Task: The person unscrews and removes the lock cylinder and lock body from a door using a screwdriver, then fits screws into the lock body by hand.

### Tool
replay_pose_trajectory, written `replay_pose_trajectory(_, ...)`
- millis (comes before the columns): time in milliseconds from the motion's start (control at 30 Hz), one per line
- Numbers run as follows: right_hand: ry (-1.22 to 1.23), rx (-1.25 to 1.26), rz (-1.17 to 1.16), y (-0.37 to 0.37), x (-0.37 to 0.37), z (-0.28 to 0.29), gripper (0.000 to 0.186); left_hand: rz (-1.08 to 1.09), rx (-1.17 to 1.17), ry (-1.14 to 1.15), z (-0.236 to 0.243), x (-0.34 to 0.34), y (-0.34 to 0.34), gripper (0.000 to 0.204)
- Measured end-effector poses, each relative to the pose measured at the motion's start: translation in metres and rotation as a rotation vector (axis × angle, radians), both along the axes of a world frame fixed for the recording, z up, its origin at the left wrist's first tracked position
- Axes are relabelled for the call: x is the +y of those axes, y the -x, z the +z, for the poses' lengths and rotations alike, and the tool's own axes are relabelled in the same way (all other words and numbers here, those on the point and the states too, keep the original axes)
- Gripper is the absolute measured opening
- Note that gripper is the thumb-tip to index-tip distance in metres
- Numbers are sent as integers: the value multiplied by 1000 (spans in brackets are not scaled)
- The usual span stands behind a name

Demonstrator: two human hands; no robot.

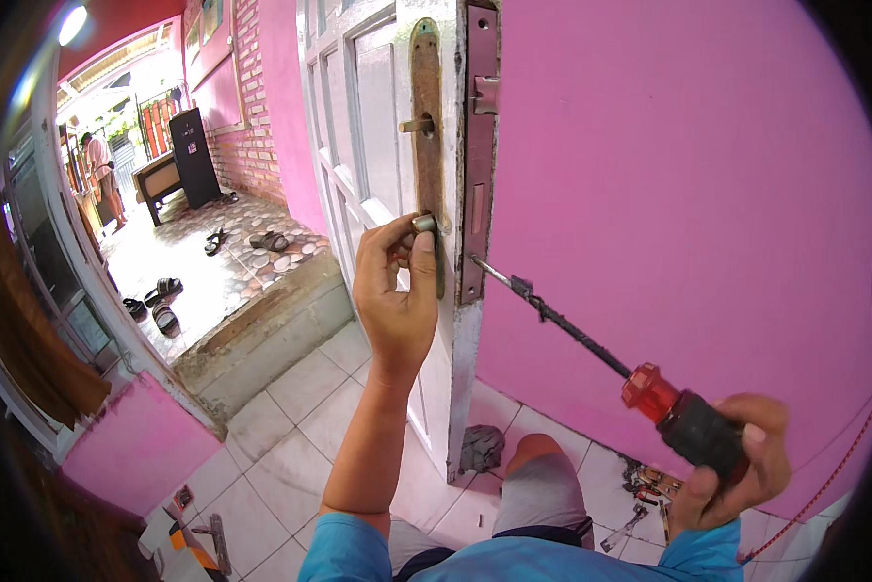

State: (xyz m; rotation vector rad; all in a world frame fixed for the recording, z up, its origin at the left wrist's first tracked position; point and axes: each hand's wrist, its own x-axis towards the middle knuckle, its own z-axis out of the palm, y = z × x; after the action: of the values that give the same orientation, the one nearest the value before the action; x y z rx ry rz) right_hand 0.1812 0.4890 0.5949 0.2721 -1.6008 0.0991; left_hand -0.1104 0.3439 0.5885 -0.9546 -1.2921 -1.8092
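A white panelled door (376,73) stands on edge before me, with a metal mortise lock faceplate (476,155) set in its edge. My left hand (397,306) pinches a small silvery lock cylinder (423,223) at the lower opening in the door's face. Above it, a spindle (417,125) sticks out of the worn, plate-shaped mark. My right hand (761,461) grips the red and black handle of a long screwdriver (652,390). Its tip meets the faceplate's lower part, level with just below the cylinder; dark wrapping covers much of the shaft.
A pink wall (678,175) rises right of the door. Grey cloth (482,448) lies by the door's foot. Assorted tools (640,500) are on the tiles at lower right. Beyond a raised step (271,339) are several sandals (164,318) and, farther off, a person (101,170).
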Motion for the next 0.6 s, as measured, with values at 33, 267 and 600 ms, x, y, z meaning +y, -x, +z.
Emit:
replay_pose_trajectory(33,42,-143,-187,-16,0,-6,60,-6,0,-2,1,1,0,21)
replay_pose_trajectory(267,21,-77,-134,-4,-1,4,66,26,-12,20,-1,-1,0,23)
replay_pose_trajectory(600,-32,-261,-175,-13,-3,1,74,-32,-8,-48,-1,1,2,23)
